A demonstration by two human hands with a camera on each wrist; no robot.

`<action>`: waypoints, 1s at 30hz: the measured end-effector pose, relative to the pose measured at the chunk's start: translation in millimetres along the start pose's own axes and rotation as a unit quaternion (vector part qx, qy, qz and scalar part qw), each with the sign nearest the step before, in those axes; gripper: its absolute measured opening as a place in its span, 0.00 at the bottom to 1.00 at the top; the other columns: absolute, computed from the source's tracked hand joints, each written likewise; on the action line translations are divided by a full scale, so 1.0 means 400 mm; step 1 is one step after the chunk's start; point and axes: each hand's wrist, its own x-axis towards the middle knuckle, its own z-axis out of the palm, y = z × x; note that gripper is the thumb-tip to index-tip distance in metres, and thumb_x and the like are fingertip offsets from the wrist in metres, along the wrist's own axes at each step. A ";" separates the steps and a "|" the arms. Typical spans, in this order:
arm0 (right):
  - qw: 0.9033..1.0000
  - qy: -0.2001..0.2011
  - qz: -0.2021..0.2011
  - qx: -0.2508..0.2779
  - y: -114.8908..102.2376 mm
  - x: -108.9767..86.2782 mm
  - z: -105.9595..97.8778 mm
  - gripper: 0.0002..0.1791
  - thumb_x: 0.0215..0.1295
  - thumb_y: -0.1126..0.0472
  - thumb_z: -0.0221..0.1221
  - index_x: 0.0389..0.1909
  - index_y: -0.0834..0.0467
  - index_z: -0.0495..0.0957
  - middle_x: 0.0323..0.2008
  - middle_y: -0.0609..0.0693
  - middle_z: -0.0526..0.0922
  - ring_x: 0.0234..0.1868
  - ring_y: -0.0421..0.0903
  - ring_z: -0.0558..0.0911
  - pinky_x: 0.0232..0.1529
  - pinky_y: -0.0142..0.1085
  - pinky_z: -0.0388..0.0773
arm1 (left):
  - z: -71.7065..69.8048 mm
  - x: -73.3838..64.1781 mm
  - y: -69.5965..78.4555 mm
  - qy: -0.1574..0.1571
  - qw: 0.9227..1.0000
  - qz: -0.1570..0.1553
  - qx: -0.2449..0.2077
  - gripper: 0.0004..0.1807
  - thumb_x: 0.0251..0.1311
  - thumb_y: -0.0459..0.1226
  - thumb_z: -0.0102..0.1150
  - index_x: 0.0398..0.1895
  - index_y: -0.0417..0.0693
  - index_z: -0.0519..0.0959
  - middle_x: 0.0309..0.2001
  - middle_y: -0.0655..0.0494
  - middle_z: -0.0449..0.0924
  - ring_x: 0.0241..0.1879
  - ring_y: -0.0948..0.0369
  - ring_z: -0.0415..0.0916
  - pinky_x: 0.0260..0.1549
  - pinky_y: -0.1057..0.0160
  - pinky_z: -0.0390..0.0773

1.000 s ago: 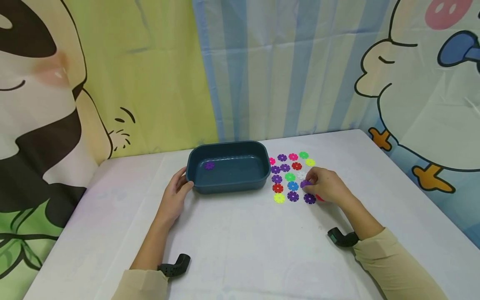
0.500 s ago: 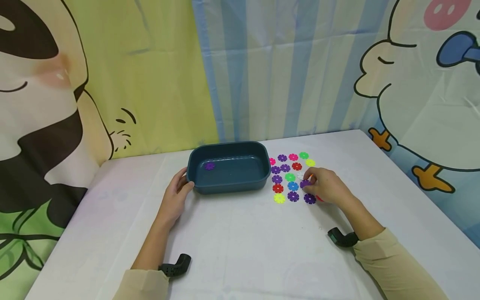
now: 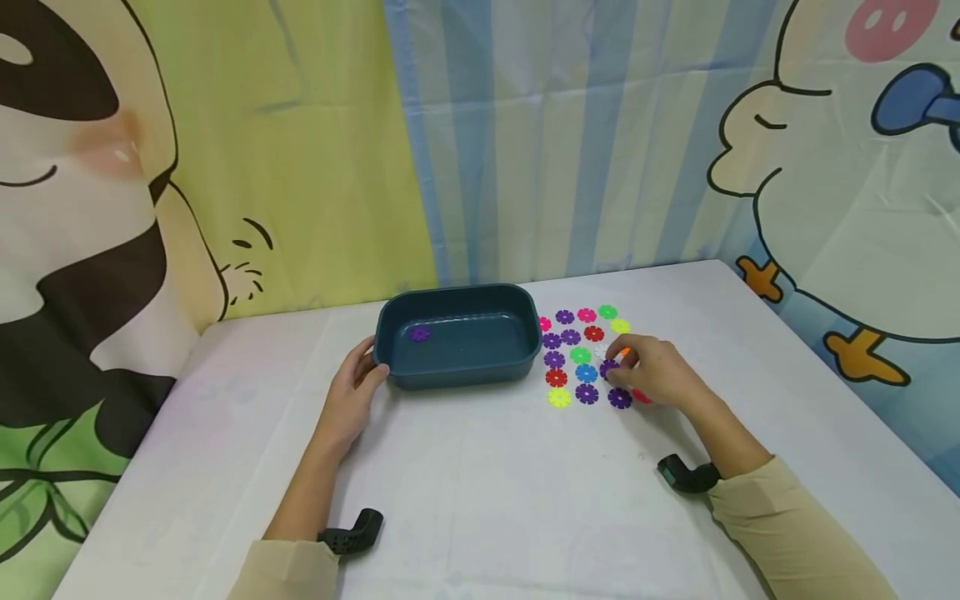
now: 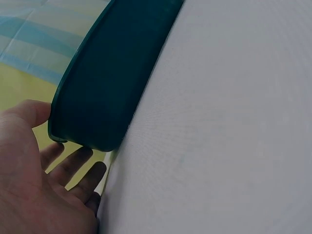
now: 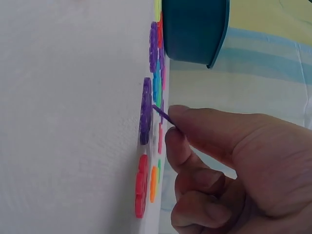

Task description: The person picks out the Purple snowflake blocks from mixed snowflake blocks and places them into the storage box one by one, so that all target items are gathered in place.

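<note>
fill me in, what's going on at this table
A person's right hand pinches a purple flower-shaped disc, tilted between thumb and finger; whether it is fully off the table is hard to tell. Their left hand rests against the left end of a dark teal bin. One purple piece lies inside; many colourful discs lie spread to its right.

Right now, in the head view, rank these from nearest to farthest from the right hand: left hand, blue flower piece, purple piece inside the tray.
1. Blue flower piece: just left of the right hand.
2. Purple piece: farther left, inside the tray, toward its left end.
3. Left hand: farthest left, at the tray's left end.
</note>
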 end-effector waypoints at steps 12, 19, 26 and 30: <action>0.998 0.016 0.005 0.062 -0.005 -0.007 -0.023 0.21 0.68 0.54 0.68 0.58 0.57 0.79 0.41 0.57 0.81 0.40 0.51 0.77 0.33 0.35 0.81 | 0.001 -0.001 0.004 -0.001 1.000 0.002 0.002 0.33 0.79 0.44 0.49 0.83 0.57 0.54 0.77 0.44 0.65 0.77 0.50 0.62 0.78 0.47 0.58; 0.995 0.012 0.006 0.100 -0.026 -0.002 -0.030 0.23 0.67 0.53 0.68 0.59 0.55 0.78 0.42 0.57 0.81 0.43 0.54 0.79 0.37 0.37 0.83 | -0.008 -0.002 0.008 0.002 1.000 -0.002 0.006 0.34 0.78 0.44 0.49 0.83 0.57 0.53 0.78 0.45 0.63 0.78 0.50 0.60 0.78 0.47 0.57; 0.994 0.017 0.009 0.105 -0.034 0.000 -0.036 0.24 0.67 0.52 0.69 0.60 0.56 0.77 0.42 0.56 0.81 0.43 0.54 0.79 0.39 0.36 0.83 | -0.010 0.000 0.002 -0.002 1.000 -0.002 0.001 0.34 0.79 0.45 0.50 0.83 0.57 0.53 0.78 0.44 0.63 0.78 0.50 0.60 0.78 0.47 0.57; 0.994 0.017 0.007 0.111 -0.037 -0.001 -0.036 0.24 0.68 0.52 0.68 0.60 0.56 0.78 0.42 0.57 0.81 0.44 0.56 0.79 0.39 0.36 0.83 | -0.004 0.001 -0.003 -0.004 1.000 -0.002 -0.005 0.34 0.79 0.45 0.50 0.83 0.57 0.54 0.78 0.44 0.64 0.78 0.50 0.60 0.78 0.47 0.57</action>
